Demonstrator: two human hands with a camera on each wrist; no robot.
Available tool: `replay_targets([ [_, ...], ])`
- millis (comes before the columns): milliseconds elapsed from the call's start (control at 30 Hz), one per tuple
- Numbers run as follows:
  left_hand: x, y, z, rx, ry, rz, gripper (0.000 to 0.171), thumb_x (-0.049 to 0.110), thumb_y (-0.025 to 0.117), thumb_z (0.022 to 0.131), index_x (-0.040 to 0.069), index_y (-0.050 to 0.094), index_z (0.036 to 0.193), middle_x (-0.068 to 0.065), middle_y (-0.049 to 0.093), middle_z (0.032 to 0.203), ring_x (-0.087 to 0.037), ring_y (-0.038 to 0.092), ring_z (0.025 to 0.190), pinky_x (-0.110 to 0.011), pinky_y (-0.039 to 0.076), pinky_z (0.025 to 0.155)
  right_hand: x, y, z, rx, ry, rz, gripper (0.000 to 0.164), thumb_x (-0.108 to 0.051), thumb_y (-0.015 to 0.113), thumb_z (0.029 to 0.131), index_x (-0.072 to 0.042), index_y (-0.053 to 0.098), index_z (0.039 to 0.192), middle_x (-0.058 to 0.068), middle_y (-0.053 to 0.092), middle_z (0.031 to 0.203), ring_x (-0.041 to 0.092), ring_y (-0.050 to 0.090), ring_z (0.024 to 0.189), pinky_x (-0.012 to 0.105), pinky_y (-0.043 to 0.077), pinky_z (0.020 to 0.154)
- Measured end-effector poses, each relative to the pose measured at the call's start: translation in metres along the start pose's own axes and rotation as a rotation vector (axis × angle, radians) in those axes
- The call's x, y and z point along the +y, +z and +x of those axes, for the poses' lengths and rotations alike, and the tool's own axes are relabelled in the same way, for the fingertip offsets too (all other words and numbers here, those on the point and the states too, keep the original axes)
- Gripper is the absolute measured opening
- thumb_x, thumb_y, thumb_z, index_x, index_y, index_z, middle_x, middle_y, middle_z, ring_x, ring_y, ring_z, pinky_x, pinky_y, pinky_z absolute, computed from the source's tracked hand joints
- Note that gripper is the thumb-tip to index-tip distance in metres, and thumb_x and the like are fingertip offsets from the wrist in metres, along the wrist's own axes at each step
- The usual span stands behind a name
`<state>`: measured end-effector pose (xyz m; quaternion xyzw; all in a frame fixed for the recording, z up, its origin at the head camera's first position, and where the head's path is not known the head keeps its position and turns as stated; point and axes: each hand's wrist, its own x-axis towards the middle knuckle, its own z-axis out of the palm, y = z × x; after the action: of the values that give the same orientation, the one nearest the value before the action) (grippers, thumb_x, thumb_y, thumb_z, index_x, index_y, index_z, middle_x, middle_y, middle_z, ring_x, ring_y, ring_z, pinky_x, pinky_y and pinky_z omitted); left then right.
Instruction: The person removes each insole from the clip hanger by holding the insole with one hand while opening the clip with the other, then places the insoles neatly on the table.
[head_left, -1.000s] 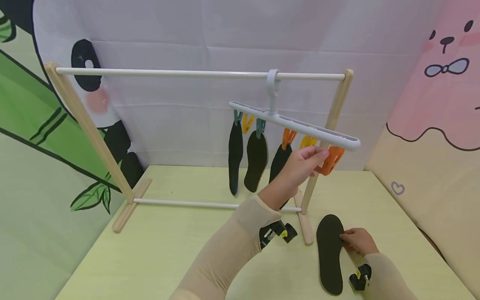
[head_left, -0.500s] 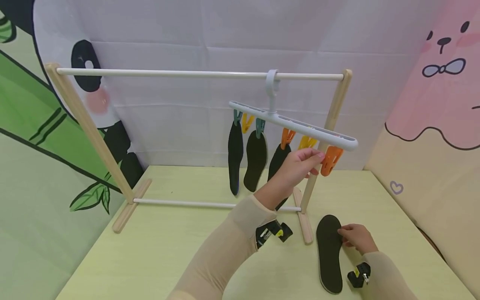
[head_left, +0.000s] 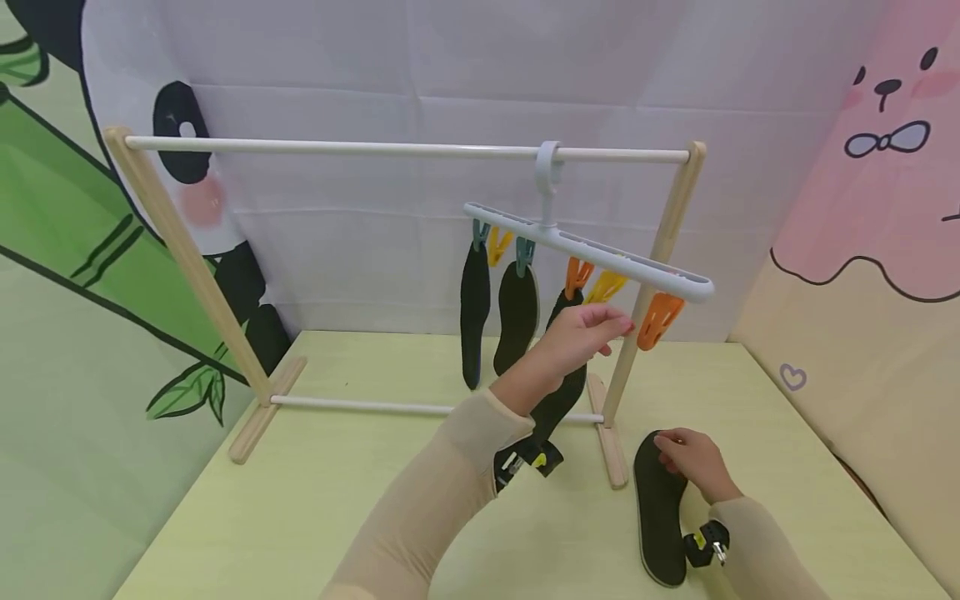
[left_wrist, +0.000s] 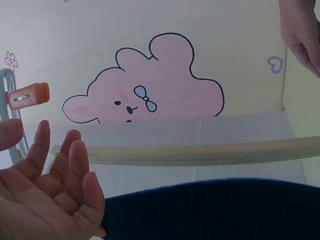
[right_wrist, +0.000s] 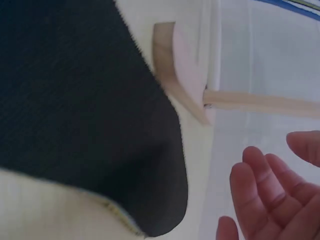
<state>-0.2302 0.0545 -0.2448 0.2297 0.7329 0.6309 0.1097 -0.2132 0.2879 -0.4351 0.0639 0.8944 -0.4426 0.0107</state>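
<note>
My left hand [head_left: 566,346] is lifted below the pale hanger [head_left: 622,262], just left of an orange clothespin [head_left: 660,321] at its right end. In the left wrist view the fingers of this hand [left_wrist: 55,185] are spread apart and relaxed, with nothing in them. A dark insole [head_left: 660,525] lies on the table, and my right hand [head_left: 697,458] hovers over its upper end with loosely bent fingers. The right wrist view shows that hand [right_wrist: 275,195] holding nothing, beside the insole. Black insoles [head_left: 474,317] hang from the hanger's other clothespins, one partly behind my left hand.
The hanger hooks onto the white top rod [head_left: 375,149] of a wooden rack, whose right post [head_left: 652,275] stands close behind my left hand. A lower rod [head_left: 375,406] joins its feet. Yellow clothespins [head_left: 606,287] hang on the hanger without insoles.
My left hand has let go of the orange clothespin and drawn back left and slightly down. My right hand has left the insole's edge and moved up and left over its top.
</note>
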Motion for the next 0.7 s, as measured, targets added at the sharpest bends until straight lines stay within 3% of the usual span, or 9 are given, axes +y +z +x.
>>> replay_targets([
  [133, -0.004, -0.012, -0.001, 0.022, -0.016, 0.036, 0.026, 0.018, 0.055, 0.099, -0.003, 0.064, 0.111, -0.013, 0.065, 0.110, -0.015, 0.056, 0.092, -0.025, 0.045, 0.080, -0.014, 0.006, 0.000, -0.016, -0.035, 0.034, 0.035, -0.014, 0.053, 0.097, 0.016, 0.056, 0.116, 0.011, 0.064, 0.080, 0.023, 0.061, 0.071, 0.029, 0.051, 0.065],
  [333, -0.008, -0.028, -0.001, 0.085, -0.052, 0.087, 0.025, 0.020, 0.055, 0.099, -0.001, 0.066, 0.108, -0.012, 0.066, 0.107, -0.020, 0.058, 0.084, -0.033, 0.045, 0.086, -0.028, 0.012, -0.001, -0.032, -0.092, 0.044, 0.035, -0.015, 0.053, 0.097, 0.014, 0.056, 0.118, 0.013, 0.065, 0.080, 0.027, 0.062, 0.073, 0.038, 0.053, 0.071],
  [500, -0.009, -0.040, 0.000, 0.165, -0.049, 0.067, 0.025, 0.019, 0.054, 0.099, -0.002, 0.066, 0.105, -0.013, 0.067, 0.104, -0.022, 0.058, 0.084, -0.034, 0.046, 0.087, -0.037, 0.018, -0.002, -0.053, -0.148, 0.074, 0.037, -0.016, 0.051, 0.099, 0.011, 0.054, 0.125, 0.017, 0.065, 0.085, 0.031, 0.063, 0.078, 0.047, 0.050, 0.079],
  [700, -0.012, -0.050, 0.003, 0.287, -0.023, 0.020, 0.025, 0.016, 0.052, 0.100, -0.005, 0.065, 0.104, -0.015, 0.065, 0.100, -0.024, 0.057, 0.090, -0.032, 0.050, 0.082, -0.060, 0.032, -0.005, -0.029, -0.241, 0.130, 0.035, -0.016, 0.052, 0.100, 0.007, 0.054, 0.126, 0.020, 0.065, 0.099, 0.032, 0.062, 0.090, 0.043, 0.049, 0.084],
])
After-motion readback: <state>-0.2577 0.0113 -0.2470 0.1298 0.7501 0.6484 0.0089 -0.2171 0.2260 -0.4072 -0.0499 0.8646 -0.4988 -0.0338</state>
